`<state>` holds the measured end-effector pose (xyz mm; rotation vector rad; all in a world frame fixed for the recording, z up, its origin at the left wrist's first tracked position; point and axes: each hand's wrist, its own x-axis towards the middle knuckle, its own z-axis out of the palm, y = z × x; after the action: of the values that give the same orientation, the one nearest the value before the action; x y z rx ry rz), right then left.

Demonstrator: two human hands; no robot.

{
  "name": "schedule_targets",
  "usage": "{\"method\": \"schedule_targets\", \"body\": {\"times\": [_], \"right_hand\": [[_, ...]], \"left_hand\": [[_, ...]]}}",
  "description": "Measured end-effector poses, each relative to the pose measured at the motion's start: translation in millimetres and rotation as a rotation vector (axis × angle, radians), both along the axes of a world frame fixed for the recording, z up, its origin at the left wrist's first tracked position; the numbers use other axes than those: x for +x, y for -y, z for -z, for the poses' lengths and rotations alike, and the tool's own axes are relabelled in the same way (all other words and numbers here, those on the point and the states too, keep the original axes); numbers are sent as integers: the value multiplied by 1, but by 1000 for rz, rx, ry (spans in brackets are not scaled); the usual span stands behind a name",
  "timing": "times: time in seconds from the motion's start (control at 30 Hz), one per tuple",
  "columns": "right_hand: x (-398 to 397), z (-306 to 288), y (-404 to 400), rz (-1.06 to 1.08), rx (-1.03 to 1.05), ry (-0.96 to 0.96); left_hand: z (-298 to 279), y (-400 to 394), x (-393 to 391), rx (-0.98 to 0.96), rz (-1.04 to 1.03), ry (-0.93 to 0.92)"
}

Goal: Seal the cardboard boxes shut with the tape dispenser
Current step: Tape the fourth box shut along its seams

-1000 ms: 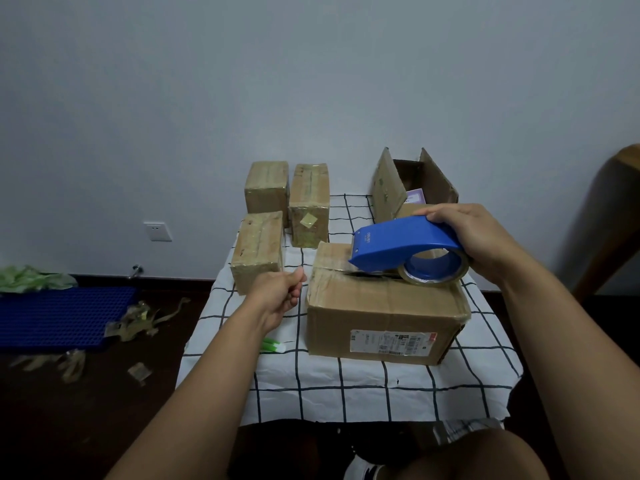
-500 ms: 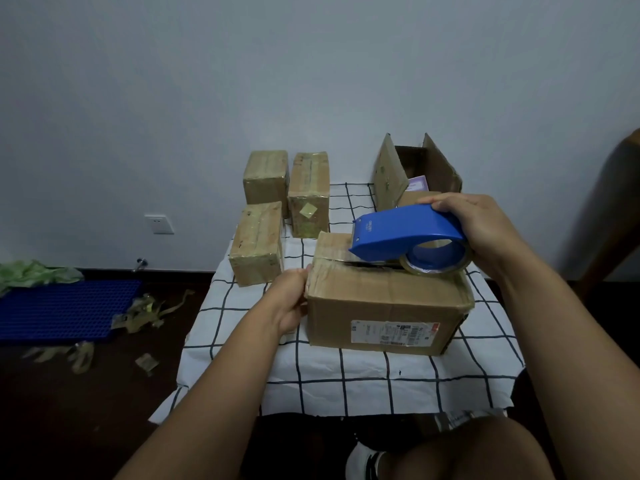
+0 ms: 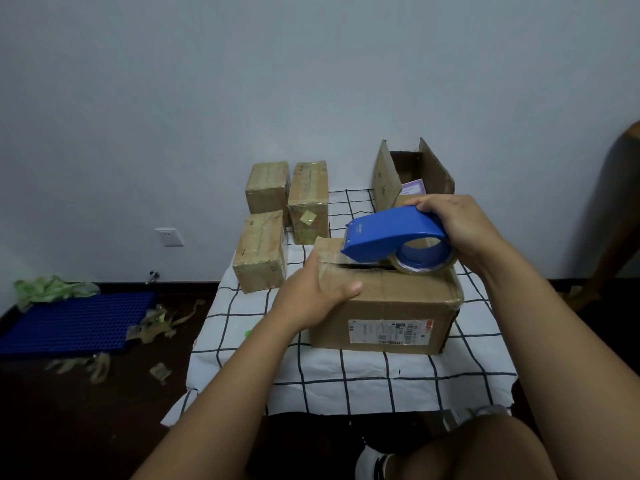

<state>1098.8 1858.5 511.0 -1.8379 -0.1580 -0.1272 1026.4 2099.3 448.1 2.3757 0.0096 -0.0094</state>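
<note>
Checked cloth (image 3: 346, 382) spread underneath. Closed cardboard box (image 3: 391, 299) at the middle of it. Blue tape dispenser (image 3: 388, 233) on the box's top seam, roll down, nose pointing left. Right hand (image 3: 460, 230) wrapped over the dispenser's rear, gripping. Left hand (image 3: 311, 296) clasping the box's near-left top corner, thumb along the front edge. White shipping label (image 3: 388, 331) on the front face, print unreadable. Small pale logo (image 3: 358, 229) on the dispenser's nose, illegible.

Small boxes (image 3: 259, 251) crowd rear left; front cloth (image 3: 346, 386) open.
</note>
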Motion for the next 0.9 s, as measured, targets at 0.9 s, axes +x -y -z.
{"method": "schedule_targets", "body": {"times": [0.9], "right_hand": [[2,-12,14,-124,-11,-45]], "left_hand": [[-3,42,24,407,-18,245]]}}
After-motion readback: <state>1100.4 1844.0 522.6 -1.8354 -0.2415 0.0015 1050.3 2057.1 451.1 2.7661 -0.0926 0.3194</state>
